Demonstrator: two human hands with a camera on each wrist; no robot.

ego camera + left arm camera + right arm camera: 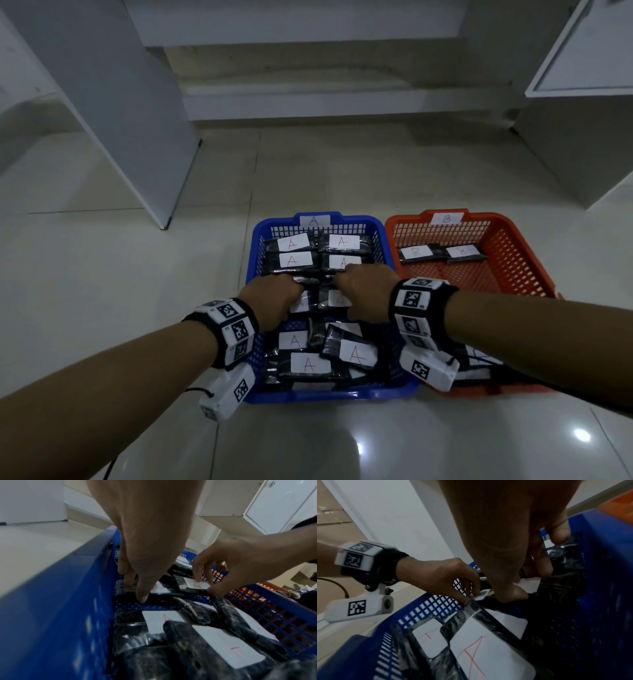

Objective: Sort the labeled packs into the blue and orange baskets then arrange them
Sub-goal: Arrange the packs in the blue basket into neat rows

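"A" on blue basket [313, 220] tag, packs [292, 244]; orange basket [446, 218] tag seemingly "B"

Indoor setting, apparently a sparsely furnished room or storage area. Glossy pale floor tiles [102, 274] reflect ceiling lights; white panel furniture [113, 113] and a white cabinet [589, 51] flank a low step [342, 106] along the far wall.
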